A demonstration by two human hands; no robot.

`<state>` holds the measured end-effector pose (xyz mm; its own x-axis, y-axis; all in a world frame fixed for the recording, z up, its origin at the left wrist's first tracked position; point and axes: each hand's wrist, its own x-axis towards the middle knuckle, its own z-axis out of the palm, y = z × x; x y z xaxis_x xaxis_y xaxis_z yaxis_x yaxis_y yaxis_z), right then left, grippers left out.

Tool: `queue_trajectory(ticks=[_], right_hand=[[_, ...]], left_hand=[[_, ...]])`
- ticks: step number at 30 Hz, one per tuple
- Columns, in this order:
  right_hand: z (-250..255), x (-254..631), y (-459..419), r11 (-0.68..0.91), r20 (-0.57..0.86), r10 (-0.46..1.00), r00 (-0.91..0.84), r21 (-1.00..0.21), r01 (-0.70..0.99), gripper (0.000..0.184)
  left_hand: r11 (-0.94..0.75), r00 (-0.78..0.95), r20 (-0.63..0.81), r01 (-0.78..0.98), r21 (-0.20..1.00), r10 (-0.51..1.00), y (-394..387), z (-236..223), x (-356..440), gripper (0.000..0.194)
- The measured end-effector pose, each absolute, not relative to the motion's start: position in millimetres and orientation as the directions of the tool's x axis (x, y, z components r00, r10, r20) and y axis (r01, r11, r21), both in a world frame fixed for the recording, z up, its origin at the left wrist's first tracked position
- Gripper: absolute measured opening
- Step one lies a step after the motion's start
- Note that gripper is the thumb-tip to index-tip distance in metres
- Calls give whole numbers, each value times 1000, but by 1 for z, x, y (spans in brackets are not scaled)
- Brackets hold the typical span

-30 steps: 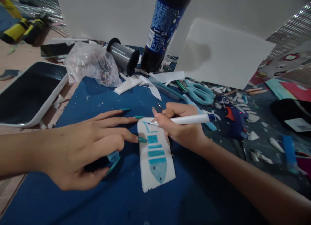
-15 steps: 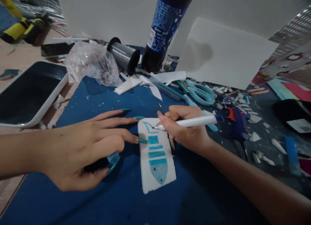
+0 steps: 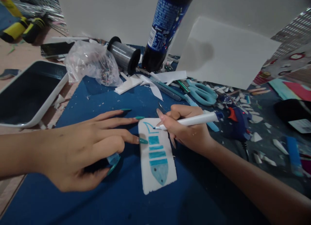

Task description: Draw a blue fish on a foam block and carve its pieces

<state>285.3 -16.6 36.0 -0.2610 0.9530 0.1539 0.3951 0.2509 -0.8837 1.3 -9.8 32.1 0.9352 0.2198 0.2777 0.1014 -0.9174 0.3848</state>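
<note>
A white card (image 3: 145,183) bears a drawing of a fish in blue, with a coloured head, several bands and an outlined tail. My left hand (image 3: 85,147) lies palm down with fingers spread, two fingertips touching the card's left edge. Between its thumb and index finger shows a small light-blue piece (image 3: 113,159); whether it is gripped I cannot tell. My right hand (image 3: 191,131) is closed around a white marker (image 3: 196,119) with a dark blue end. The marker's tip touches the card at the tail outline.
Behind the hands are light-blue scissors (image 3: 202,92), a cutter (image 3: 167,88), paper strips (image 3: 128,84), a wire spool (image 3: 123,54), a plastic bag (image 3: 89,61) and a dark bottle (image 3: 160,33). At right lies a glue gun (image 3: 239,123) among white scraps. A white-edged tray (image 3: 41,111) is at left.
The marker tip has shifted very slightly on the tail outline. The left hand stays in place on the card.
</note>
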Motion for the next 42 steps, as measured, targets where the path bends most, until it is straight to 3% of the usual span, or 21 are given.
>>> queue_trajectory(ticks=[12, 20, 27, 42], right_hand=[[31, 286, -17, 295, 245, 953, -175, -877, 379, 56], [33, 287, -19, 315, 295, 948, -118, -817, 483, 61], [31, 288, -19, 332, 329, 940, -93, -814, 477, 60], [32, 289, -20, 316, 304, 947, -106, -819, 478, 61]], left_hand=[[-910, 942, 258, 97, 403, 214, -8, 34, 3, 24], [-909, 935, 275, 96, 406, 222, -8, 32, 1, 26], [-917, 945, 255, 97, 386, 207, -8, 32, 2, 25], [-912, 941, 261, 101, 397, 218, -7, 33, 2, 26]])
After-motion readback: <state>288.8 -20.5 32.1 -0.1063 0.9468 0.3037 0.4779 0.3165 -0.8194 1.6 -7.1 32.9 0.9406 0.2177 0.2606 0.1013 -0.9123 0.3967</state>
